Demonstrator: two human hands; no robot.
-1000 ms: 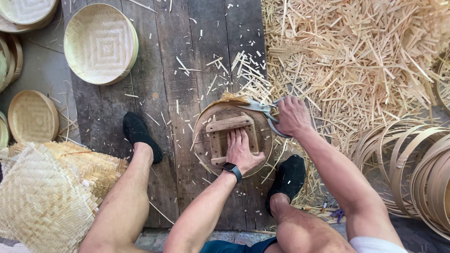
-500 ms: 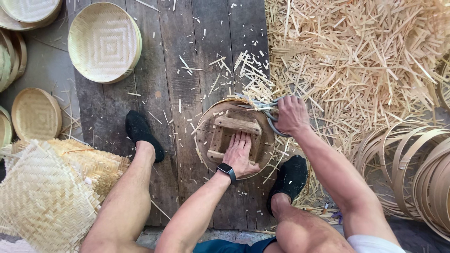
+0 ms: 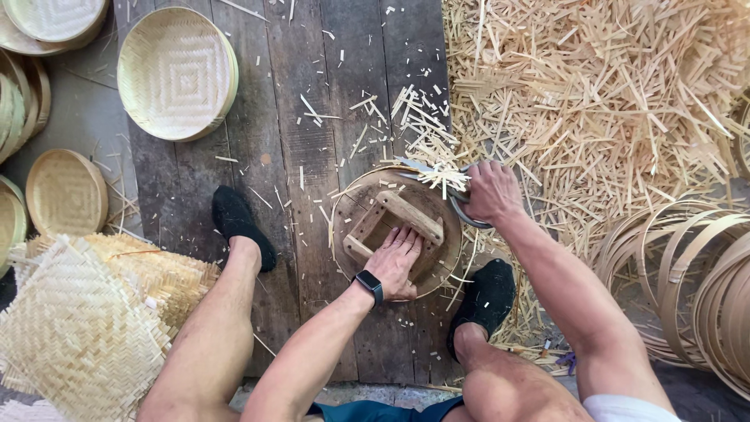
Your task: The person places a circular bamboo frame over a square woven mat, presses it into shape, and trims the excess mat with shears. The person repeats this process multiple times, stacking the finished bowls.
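Observation:
A round wooden form with crossed wooden bars (image 3: pixel 391 223) lies on the plank floor (image 3: pixel 312 125) between my feet, a bamboo rim around it. My left hand (image 3: pixel 397 259), a dark watch on its wrist, presses flat on the bars. At the form's upper right edge my right hand (image 3: pixel 490 191) grips large metal shears (image 3: pixel 437 176), whose blades sit among pale bamboo strip ends sticking out past the rim.
A big heap of bamboo offcuts (image 3: pixel 609 101) lies to the right. Bent bamboo hoops (image 3: pixel 687 281) are stacked at lower right. Finished round woven trays (image 3: pixel 176 74) lie upper left, square woven mats (image 3: pixel 78 328) lower left. My black shoes (image 3: pixel 238 227) flank the form.
The view has shifted slightly. My right hand with the shears has moved along the upper rim, and my left hand has slid a little on the bars.

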